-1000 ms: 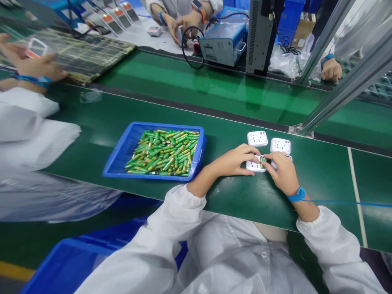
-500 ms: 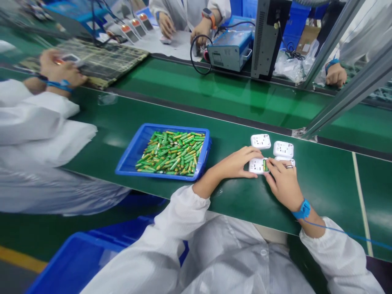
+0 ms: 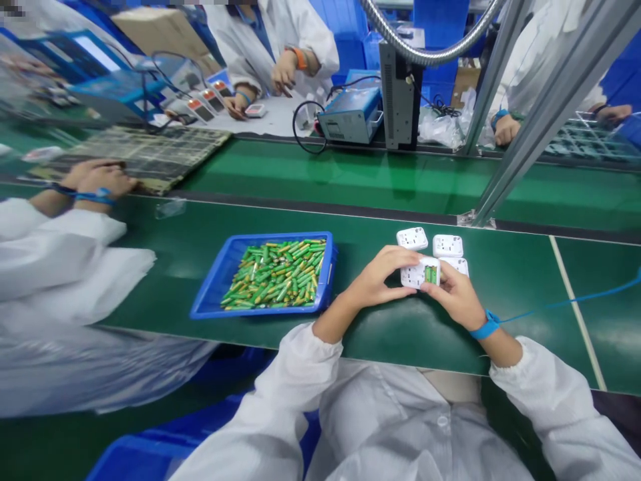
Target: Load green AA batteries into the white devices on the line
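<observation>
Between both hands is a small white plastic device (image 3: 413, 275), its back face up. Green batteries (image 3: 431, 274) show in the slot at its right end. My left hand (image 3: 383, 275) is closed on the left end, thumb below and fingers along the top edge. My right hand (image 3: 458, 297) grips the right end, its thumb at the lower corner and the other fingers partly hidden behind. Beyond the hands lie similar white devices, one at upper left (image 3: 412, 238), one at upper right (image 3: 447, 246), and another (image 3: 459, 266) partly covered by my right hand.
A blue tray (image 3: 195, 308) heaped with green batteries (image 3: 275, 274) stands to the left. A co-worker's hands (image 3: 100, 179) rest at far left. Across the green bench (image 3: 370, 334) are a metal post (image 3: 521, 127), a blue instrument box (image 3: 350, 113) and another co-worker's hand (image 3: 284, 72).
The device is now tilted up between both hands. My right fingers have moved off the battery slot to the device's right edge. The camera view has shifted; the left co-worker's hands are now lowered.
</observation>
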Demonstrator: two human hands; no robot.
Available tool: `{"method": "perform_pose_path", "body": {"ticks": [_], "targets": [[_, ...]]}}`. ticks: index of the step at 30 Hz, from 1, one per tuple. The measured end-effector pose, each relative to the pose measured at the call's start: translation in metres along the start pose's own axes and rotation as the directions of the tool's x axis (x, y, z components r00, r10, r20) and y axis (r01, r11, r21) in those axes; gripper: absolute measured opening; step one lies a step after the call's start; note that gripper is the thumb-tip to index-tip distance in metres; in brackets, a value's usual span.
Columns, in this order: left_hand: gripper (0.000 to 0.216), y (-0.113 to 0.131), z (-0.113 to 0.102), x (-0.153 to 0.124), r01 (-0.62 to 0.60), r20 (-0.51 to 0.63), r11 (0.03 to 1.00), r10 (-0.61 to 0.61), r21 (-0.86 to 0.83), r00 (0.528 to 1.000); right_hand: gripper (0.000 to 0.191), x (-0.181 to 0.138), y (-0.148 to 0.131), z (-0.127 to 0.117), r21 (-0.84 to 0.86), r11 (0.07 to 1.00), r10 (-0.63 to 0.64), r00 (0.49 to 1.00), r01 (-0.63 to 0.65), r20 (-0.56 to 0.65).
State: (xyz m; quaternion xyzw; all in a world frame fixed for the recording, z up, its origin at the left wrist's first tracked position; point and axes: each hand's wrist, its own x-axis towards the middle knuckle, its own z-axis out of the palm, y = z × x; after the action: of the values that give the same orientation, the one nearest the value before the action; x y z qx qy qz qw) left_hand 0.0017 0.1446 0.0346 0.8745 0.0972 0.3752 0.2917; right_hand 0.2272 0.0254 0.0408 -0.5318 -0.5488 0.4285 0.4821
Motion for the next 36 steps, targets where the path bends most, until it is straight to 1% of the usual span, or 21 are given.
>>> {"method": "perform_pose_path", "body": {"ticks": [2,4,7,9,11,13,15,16,17,19,20,21,22,24,26,27,29,31,32,34,36], "targets": [[0.058,0.000,0.002,0.000,-0.008,0.002,1.000,0.008,0.029,1.000,0.049,0.001,0.001,0.002,0.018,1.000,0.012,1.000,-0.012,-0.024],[0.054,0.000,0.005,0.000,-0.010,0.011,0.999,0.010,0.054,1.000,0.043,0.003,0.002,0.002,0.061,0.997,0.056,0.998,-0.054,-0.038],[0.052,-0.002,0.008,0.001,-0.008,-0.002,0.997,0.008,0.076,1.000,0.045,0.006,0.004,0.001,0.217,0.964,0.154,0.988,-0.152,0.008],[0.054,-0.003,0.010,0.001,-0.011,-0.031,0.997,0.013,0.070,0.999,0.049,0.008,0.005,-0.001,0.293,0.939,0.174,0.983,-0.182,0.054],[0.060,-0.005,0.011,0.001,-0.016,-0.051,0.999,0.019,0.049,0.999,0.050,0.011,0.004,-0.003,0.324,0.928,0.165,0.982,-0.187,0.094],[0.073,-0.006,0.012,0.001,0.008,-0.050,0.999,-0.006,0.032,0.999,0.051,0.012,0.001,-0.009,0.323,0.929,0.150,0.982,-0.179,0.111],[0.088,-0.009,0.014,0.002,0.051,-0.049,0.998,-0.049,0.036,0.998,0.053,0.011,-0.001,-0.020,0.291,0.946,0.133,0.989,-0.145,0.063],[0.091,-0.012,0.014,0.002,0.075,-0.056,0.996,-0.072,0.045,0.996,0.055,0.009,-0.001,-0.029,0.248,0.962,0.118,0.993,-0.117,0.008],[0.088,-0.016,0.015,0.003,0.095,-0.067,0.994,-0.091,0.059,0.994,0.056,0.004,-0.001,-0.041,0.174,0.981,0.094,0.993,-0.082,-0.066],[0.072,-0.026,0.017,0.004,0.127,-0.075,0.988,-0.121,0.090,0.990,0.058,-0.009,0.002,-0.071,-0.078,0.996,0.010,0.969,-0.030,-0.247],[0.066,-0.032,0.018,0.005,0.147,-0.068,0.983,-0.140,0.107,0.988,0.059,-0.018,0.004,-0.090,-0.246,0.969,-0.057,0.941,-0.029,-0.335],[0.063,-0.038,0.020,0.006,0.170,-0.056,0.978,-0.164,0.124,0.985,0.061,-0.027,0.008,-0.110,-0.411,0.910,-0.125,0.905,-0.058,-0.406],[0.061,-0.044,0.021,0.007,0.197,-0.042,0.970,-0.193,0.142,0.980,0.062,-0.037,0.013,-0.132,-0.546,0.832,-0.190,0.872,-0.102,-0.451],[0.059,-0.055,0.024,0.008,0.252,-0.025,0.952,-0.252,0.173,0.967,0.058,-0.056,0.025,-0.176,-0.715,0.681,-0.282,0.845,-0.157,-0.455],[0.052,-0.061,0.027,0.007,0.279,-0.022,0.942,-0.280,0.188,0.960,0.054,-0.072,0.038,-0.217,-0.796,0.568,-0.299,0.850,-0.207,-0.434],[0.048,-0.062,0.029,0.007,0.278,-0.023,0.942,-0.279,0.189,0.960,0.054,-0.079,0.045,-0.235,-0.814,0.532,-0.298,0.849,-0.232,-0.436],[0.042,-0.061,0.030,0.005,0.257,-0.022,0.950,-0.257,0.179,0.966,0.058,-0.090,0.055,-0.261,-0.822,0.500,-0.277,0.849,-0.272,-0.449],[0.039,-0.058,0.031,0.003,0.232,-0.012,0.960,-0.233,0.159,0.972,0.068,-0.095,0.058,-0.273,-0.827,0.469,-0.263,0.845,-0.310,-0.466],[0.037,-0.056,0.032,0.003,0.222,-0.005,0.964,-0.223,0.146,0.975,0.074,-0.095,0.056,-0.273,-0.834,0.451,-0.266,0.844,-0.318,-0.466],[0.036,-0.053,0.033,0.003,0.210,0.013,0.970,-0.213,0.122,0.977,0.082,-0.086,0.047,-0.260,-0.855,0.442,-0.279,0.864,-0.272,-0.419],[0.036,-0.051,0.034,0.004,0.208,0.022,0.972,-0.211,0.108,0.977,0.081,-0.066,0.035,-0.231,-0.863,0.487,-0.260,0.921,-0.135,-0.291]]}}
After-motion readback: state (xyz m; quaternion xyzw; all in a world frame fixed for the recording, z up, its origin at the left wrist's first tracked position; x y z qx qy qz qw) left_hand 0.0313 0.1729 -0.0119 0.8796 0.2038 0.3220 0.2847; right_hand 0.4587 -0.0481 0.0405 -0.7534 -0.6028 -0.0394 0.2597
